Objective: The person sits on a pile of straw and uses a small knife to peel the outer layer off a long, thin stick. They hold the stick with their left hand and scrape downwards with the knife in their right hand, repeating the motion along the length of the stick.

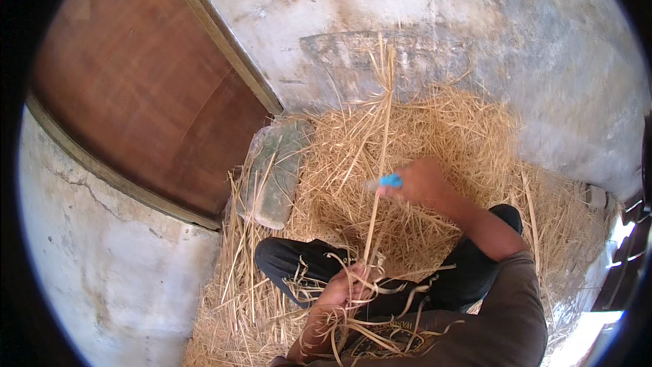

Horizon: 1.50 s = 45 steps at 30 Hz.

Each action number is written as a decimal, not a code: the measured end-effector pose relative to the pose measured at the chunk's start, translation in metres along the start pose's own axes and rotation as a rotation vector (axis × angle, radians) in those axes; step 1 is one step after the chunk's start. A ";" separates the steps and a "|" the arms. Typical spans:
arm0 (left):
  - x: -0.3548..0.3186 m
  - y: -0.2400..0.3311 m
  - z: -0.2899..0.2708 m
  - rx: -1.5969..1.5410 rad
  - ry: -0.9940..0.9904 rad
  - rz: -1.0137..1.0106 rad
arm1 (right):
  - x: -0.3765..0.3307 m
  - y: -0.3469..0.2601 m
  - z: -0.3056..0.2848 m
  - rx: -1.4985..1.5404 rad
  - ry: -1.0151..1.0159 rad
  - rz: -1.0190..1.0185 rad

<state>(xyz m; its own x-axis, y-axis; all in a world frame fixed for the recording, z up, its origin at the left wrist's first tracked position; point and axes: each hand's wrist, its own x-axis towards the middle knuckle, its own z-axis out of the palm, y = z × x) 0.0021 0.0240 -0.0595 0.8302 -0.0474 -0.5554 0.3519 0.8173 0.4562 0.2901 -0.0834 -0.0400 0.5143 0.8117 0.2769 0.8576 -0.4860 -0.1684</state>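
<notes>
My left hand [345, 289], low in the middle over my lap, is closed around the lower end of a bundle of long pale straw-like stalks [377, 214]. Thin curled strips spill out around its fingers. The bundle runs up and away from me, its frayed far end [387, 71] in front of the wall. Farther up, to the right of the stalks, my right hand [424, 183] grips a small blue-handled tool [391, 181]. Its greyish, blade-like end is blurred and lies across the stalks; whether it touches them I cannot tell.
Loose straw [441, 129] covers the ground around my bent legs. A flat greenish-grey stone slab [275, 170] lies at left, below a brown wooden door panel [156, 81]. A stained whitish wall [462, 7] rises behind. Curled shavings [380, 333] hang over my dark shirt.
</notes>
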 end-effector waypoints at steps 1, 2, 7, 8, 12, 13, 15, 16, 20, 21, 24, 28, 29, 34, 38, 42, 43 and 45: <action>-0.006 0.004 0.001 -0.047 -0.142 -0.014 | -0.007 -0.009 0.009 0.002 0.072 -0.100; -0.009 0.004 0.006 0.072 -0.097 0.007 | -0.004 -0.003 0.011 -0.002 0.094 -0.037; -0.025 -0.013 0.025 0.562 0.015 0.027 | 0.041 0.107 -0.018 0.000 0.080 0.465; -0.028 -0.015 0.029 0.681 0.040 0.035 | 0.039 0.119 -0.018 -0.014 0.188 0.405; -0.022 -0.025 0.022 0.780 0.146 0.229 | 0.041 0.110 0.001 0.203 0.155 0.480; -0.024 -0.024 0.020 0.637 0.180 0.238 | 0.040 0.097 0.001 0.304 0.019 0.537; -0.023 -0.016 0.015 0.752 0.356 0.414 | 0.030 0.064 0.007 0.398 -0.132 0.447; -0.020 -0.011 0.016 0.804 0.436 0.503 | 0.018 0.046 0.009 0.382 -0.141 0.306; -0.015 0.008 0.018 0.762 0.432 0.654 | -0.028 -0.035 0.002 0.302 -0.095 -0.135; -0.015 0.008 0.020 0.793 0.431 0.670 | -0.033 -0.047 0.001 0.258 -0.113 -0.191; -0.013 -0.001 0.030 0.879 0.432 0.704 | -0.036 -0.062 0.000 0.150 -0.106 -0.300; -0.008 -0.011 0.033 1.027 0.453 0.713 | -0.004 -0.029 -0.008 0.130 -0.041 -0.041; -0.008 -0.014 0.031 1.098 0.485 0.691 | 0.008 -0.018 -0.011 0.140 -0.064 0.081; -0.008 -0.018 0.035 1.228 0.555 0.715 | 0.003 -0.037 -0.027 0.083 -0.338 0.053; -0.008 -0.006 0.046 1.293 0.635 0.754 | -0.019 -0.065 -0.017 0.022 -0.280 -0.198; -0.006 -0.004 0.055 1.375 0.686 0.746 | 0.005 -0.021 0.000 0.102 -0.096 0.048; -0.007 -0.009 0.054 1.364 0.671 0.738 | 0.015 -0.004 0.004 0.102 -0.043 0.110; -0.007 -0.016 0.059 1.354 0.631 0.689 | 0.024 0.026 0.002 0.091 0.064 0.247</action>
<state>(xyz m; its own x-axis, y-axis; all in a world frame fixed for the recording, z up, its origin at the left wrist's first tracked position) 0.0161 -0.0222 -0.0219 0.8034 0.5948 -0.0262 0.3940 -0.4982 0.7724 0.3251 -0.0760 -0.0394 0.7096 0.6484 0.2756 0.7038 -0.6332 -0.3222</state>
